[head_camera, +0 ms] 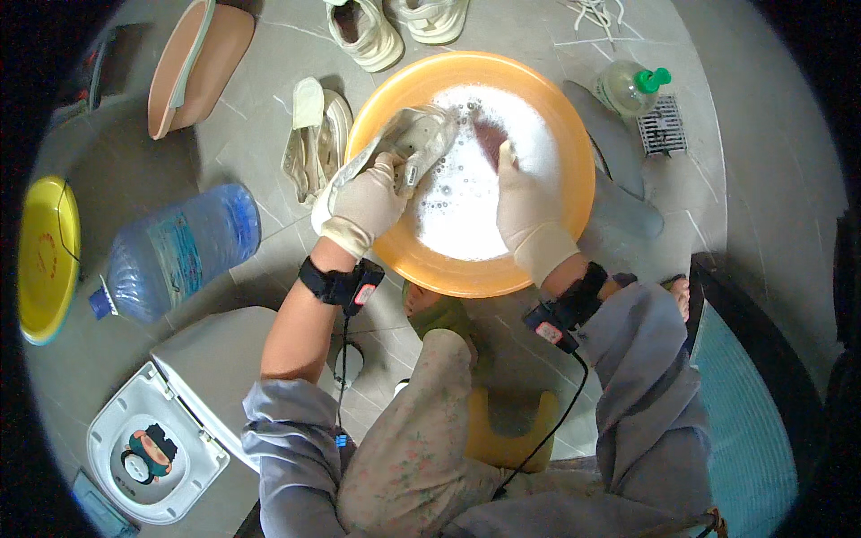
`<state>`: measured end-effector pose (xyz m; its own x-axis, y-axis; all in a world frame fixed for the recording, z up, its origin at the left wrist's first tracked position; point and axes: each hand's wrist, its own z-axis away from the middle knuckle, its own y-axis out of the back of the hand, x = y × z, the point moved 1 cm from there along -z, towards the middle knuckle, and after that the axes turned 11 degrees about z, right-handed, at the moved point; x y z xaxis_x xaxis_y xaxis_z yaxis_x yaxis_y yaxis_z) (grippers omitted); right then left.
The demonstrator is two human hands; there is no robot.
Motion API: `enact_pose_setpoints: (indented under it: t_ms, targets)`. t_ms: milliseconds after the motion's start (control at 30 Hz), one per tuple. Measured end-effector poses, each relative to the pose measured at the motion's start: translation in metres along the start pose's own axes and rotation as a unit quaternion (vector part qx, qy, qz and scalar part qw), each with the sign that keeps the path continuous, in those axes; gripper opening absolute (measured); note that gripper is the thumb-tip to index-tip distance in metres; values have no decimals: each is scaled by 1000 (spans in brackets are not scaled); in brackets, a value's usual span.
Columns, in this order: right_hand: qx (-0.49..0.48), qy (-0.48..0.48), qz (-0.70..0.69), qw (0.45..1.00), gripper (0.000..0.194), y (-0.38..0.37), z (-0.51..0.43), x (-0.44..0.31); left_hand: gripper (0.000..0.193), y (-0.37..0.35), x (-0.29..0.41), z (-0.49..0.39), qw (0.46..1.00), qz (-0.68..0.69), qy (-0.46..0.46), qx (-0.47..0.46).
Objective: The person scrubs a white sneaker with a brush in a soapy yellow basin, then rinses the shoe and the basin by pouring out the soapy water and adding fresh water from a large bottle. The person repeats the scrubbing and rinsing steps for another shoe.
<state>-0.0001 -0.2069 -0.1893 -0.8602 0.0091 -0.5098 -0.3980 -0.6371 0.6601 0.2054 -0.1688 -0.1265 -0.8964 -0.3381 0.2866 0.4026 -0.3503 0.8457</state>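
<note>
My left hand, in a pale glove, grips a wet off-white shoe above the left side of an orange plastic basin. The shoe is tilted, its toe end over the water. My right hand, gloved too, is over the basin's right half and closes on a reddish-brown thing, which looks like a scrub brush. Its far part is blurred against thick white suds, and my fingers hide the rest.
Two shoe pieces or shoes lie left of the basin; a pair of white shoes stands beyond. A clear bottle with green cap is by a floor drain. Leftward lie a large water jug, yellow basin and toilet.
</note>
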Motion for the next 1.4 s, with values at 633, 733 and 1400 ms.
enact_pose_setpoints:
  t_ms: [633, 733, 1400]
  targets:
    - [-38, 127, 68, 989, 43, 7, -10, -21, 34, -49, -9, 38, 533, 812, 188, -144]
    - [-32, 182, 66, 981, 45, 1, -8, -17, 35, -53, -9, 39, 508, 832, 170, -141]
    - [-116, 172, 156, 966, 46, 25, 14, 9, 81, -52, 7, 47, 509, 858, 66, -9]
